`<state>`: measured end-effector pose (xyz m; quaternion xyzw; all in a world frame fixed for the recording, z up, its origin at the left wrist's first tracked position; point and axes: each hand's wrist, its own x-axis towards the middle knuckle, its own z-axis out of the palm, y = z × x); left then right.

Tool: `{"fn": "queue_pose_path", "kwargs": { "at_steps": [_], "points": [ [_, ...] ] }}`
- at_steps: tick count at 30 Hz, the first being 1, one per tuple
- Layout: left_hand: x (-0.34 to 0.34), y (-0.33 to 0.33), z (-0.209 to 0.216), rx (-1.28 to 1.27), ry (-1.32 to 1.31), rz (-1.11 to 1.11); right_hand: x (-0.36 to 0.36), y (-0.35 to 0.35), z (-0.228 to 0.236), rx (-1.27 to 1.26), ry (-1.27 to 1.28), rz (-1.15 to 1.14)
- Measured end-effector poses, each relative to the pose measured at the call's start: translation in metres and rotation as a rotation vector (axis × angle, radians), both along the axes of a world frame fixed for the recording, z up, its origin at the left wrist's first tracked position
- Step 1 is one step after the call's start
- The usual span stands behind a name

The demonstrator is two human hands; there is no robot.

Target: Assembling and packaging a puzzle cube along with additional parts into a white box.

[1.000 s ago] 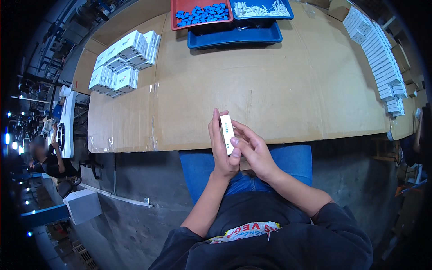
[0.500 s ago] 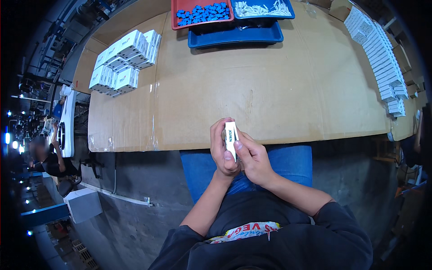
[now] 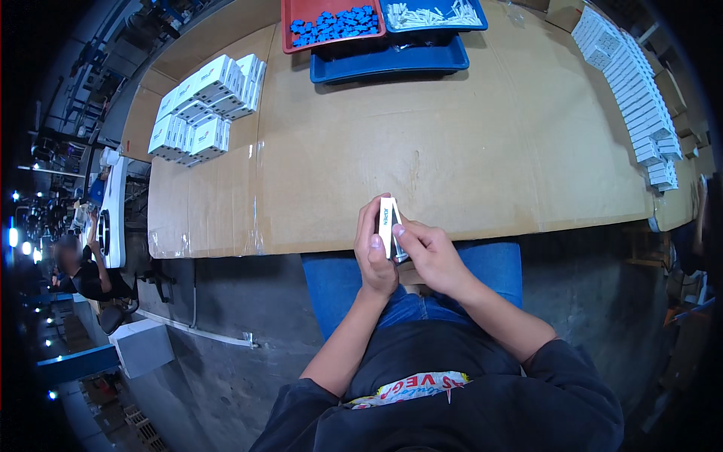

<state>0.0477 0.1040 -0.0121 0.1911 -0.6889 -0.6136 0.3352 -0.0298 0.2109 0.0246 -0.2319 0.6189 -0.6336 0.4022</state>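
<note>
Just over the table's near edge, a small white box (image 3: 386, 218) stands on its narrow side between my two hands. A dark gap runs along its right side, where a thin white flap or panel stands apart from the body. My left hand (image 3: 374, 260) wraps the box from the left, its thumb along the near end. On the other side my right hand (image 3: 435, 258) grips the parted panel, thumb on top. The fingers beneath the box are hidden, and so is whatever lies inside it.
Stacked white boxes (image 3: 199, 102) sit on the cardboard-covered table (image 3: 422, 158) at left; rows of white boxes (image 3: 636, 98) line the right. At the back are a red tray (image 3: 287, 30) of blue pieces, blue trays (image 3: 388, 69) and white sticks (image 3: 433, 14). A person (image 3: 90, 275) sits far left.
The gap along the box's right side has widened as my right thumb and fingers moved slightly right. My left hand keeps its hold. The whole view has shifted slightly.
</note>
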Motion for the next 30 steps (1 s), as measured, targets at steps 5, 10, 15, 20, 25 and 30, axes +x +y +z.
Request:
{"fn": "queue_pose_path", "kwargs": {
  "at_steps": [5,10,15,20,25,30],
  "points": [
    [-0.005,-0.024,0.002,0.817,0.214,-0.065,-0.041,0.006,0.007,0.093,-0.454,-0.061],
    [-0.024,-0.042,0.025,0.826,0.283,-0.056,-0.085,0.005,0.005,-0.069,-0.589,-0.159],
    [-0.046,-0.065,-0.004,0.669,0.298,0.048,-0.117,-0.018,-0.036,0.029,0.06,-0.391],
    [-0.019,-0.084,-0.02,-0.137,-0.099,0.153,-0.107,-0.012,-0.035,0.233,1.028,-0.392],
    [0.003,-0.082,0.004,-0.786,-0.491,-0.252,-0.097,0.016,-0.03,0.391,1.17,-0.027],
    [0.018,-0.069,0.011,-0.86,-0.618,-0.288,-0.074,0.035,-0.024,0.456,1.154,0.09]
  ]
}}
